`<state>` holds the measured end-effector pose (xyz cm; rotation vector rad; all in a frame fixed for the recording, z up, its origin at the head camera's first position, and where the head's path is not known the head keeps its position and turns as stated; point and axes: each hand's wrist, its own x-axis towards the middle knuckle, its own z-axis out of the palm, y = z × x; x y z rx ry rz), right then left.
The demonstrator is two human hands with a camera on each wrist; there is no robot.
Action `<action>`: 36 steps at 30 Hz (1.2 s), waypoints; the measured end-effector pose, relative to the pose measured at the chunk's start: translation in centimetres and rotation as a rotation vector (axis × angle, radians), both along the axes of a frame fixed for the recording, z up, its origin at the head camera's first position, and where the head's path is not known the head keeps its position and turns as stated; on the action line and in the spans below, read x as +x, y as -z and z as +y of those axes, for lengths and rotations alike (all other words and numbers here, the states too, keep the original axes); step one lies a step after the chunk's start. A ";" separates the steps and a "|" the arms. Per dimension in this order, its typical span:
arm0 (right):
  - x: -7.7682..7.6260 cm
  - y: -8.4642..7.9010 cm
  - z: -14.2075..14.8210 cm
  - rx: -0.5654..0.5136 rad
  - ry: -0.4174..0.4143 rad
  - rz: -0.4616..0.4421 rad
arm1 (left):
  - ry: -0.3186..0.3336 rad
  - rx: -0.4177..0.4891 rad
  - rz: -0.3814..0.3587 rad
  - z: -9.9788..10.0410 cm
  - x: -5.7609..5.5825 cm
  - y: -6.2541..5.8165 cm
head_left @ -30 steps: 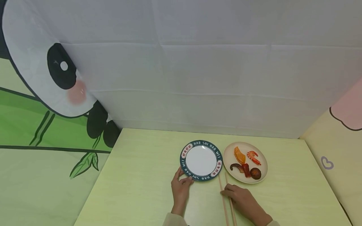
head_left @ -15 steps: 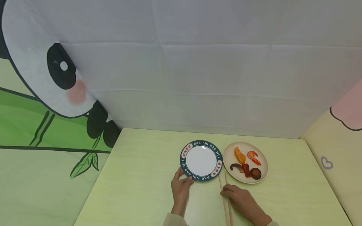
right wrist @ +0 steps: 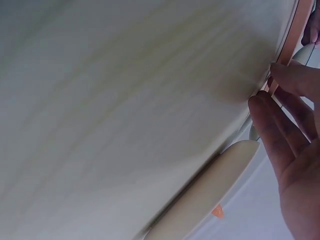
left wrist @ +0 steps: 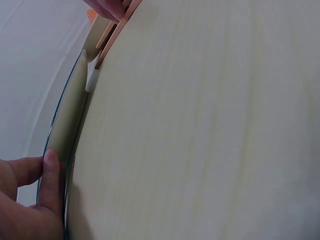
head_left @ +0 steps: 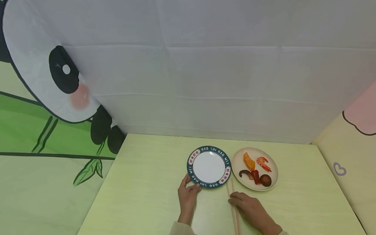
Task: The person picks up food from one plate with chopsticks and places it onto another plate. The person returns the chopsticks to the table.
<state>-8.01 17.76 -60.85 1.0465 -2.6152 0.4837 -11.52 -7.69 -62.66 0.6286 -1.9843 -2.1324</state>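
A white plate with a dark green lettered rim point(head_left: 209, 185) lies on the table. My left hand point(head_left: 187, 198) holds its lower left edge; in the left wrist view the thumb point(left wrist: 50, 175) presses against the plate's side. Two thin wooden chopsticks point(head_left: 233, 217) lie nearly parallel, their far tips close to both plates. With thumb and fingertips, my right hand point(head_left: 251, 207) pinches the chopsticks; the right wrist view shows one chopstick point(right wrist: 298, 30) at the thumb, close over the table.
To the right, almost touching the rimmed plate, stands a beige plate point(head_left: 274, 168). On it are a shrimp point(head_left: 264, 164), an orange wedge-like piece point(head_left: 248, 161), a round brown mushroom point(head_left: 265, 180) and other food pieces. A pale wall cloth point(head_left: 211, 111) rises behind the table point(head_left: 147, 182).
The right-hand chopstick has shifted left, so the two lie closer together. My right hand has moved slightly left with it. The left hand and both plates have stayed in place.
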 end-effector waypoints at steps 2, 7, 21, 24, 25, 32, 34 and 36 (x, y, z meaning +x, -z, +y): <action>0.0 0.0 0.0 0.001 0.001 0.001 | 0.001 0.000 0.000 0.0 0.0 0.0; 0.0 0.1 0.0 -0.001 0.002 0.021 | 0.016 0.021 -0.004 -0.2 0.1 -0.1; 0.2 -0.1 -0.1 -0.005 0.014 0.004 | 0.011 0.000 -0.007 -0.2 0.1 0.2; 0.3 -0.1 -0.1 -0.011 0.019 -0.003 | 0.007 0.002 -0.001 -0.1 0.2 0.2; 0.3 -0.1 0.0 -0.013 0.021 -0.012 | 0.006 0.002 0.001 -0.1 0.2 0.2; 0.6 -0.1 0.0 -0.028 0.066 -0.058 | 0.013 -0.006 -0.001 -0.1 0.2 0.1; 0.7 -0.1 0.0 -0.039 0.080 -0.046 | 0.015 -0.005 -0.003 -0.1 0.1 0.0; 0.8 -0.1 0.0 -0.047 0.096 -0.039 | 0.018 -0.007 0.001 -0.1 0.1 0.1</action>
